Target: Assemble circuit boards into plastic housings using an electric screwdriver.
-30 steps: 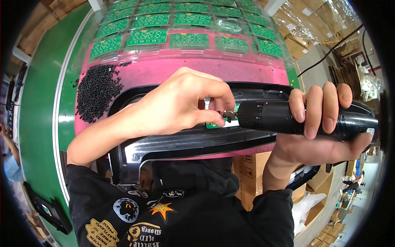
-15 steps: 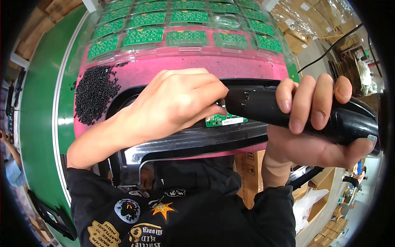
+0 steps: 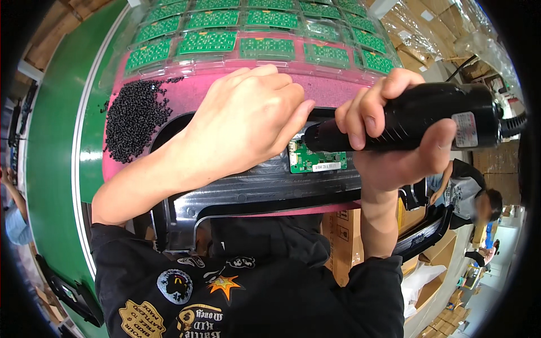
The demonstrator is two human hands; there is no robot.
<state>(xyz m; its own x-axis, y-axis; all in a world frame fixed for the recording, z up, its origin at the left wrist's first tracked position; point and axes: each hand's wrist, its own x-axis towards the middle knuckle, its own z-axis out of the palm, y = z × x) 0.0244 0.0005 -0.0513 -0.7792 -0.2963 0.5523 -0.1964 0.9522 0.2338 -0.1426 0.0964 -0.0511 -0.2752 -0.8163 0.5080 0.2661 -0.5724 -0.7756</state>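
My right hand (image 3: 389,141) grips a black electric screwdriver (image 3: 439,110), its cord leaving from the back end. The screwdriver lies nearly level, its tip pointing left and down at the upper part of a green circuit board (image 3: 315,159). That board sits in a curved black plastic housing (image 3: 253,194) on a pink mat (image 3: 189,96). Over the housing, just left of the tip, my left hand (image 3: 245,118) is closed, thumb against curled fingers. Whatever it may hold is hidden. A pile of small black screws (image 3: 135,118) lies at the mat's left.
Clear plastic trays (image 3: 225,66) with rows of green boards cover the far side. A green work surface (image 3: 56,163) runs along the left. Another black housing (image 3: 425,236) is at right, near a co-worker (image 3: 468,191). Cardboard boxes (image 3: 341,239) stand below the mat.
The screwdriver's back end has risen and swung, with my right hand turning on it. My left hand has lifted slightly away from the board, uncovering more of it. A co-worker has come into view at right.
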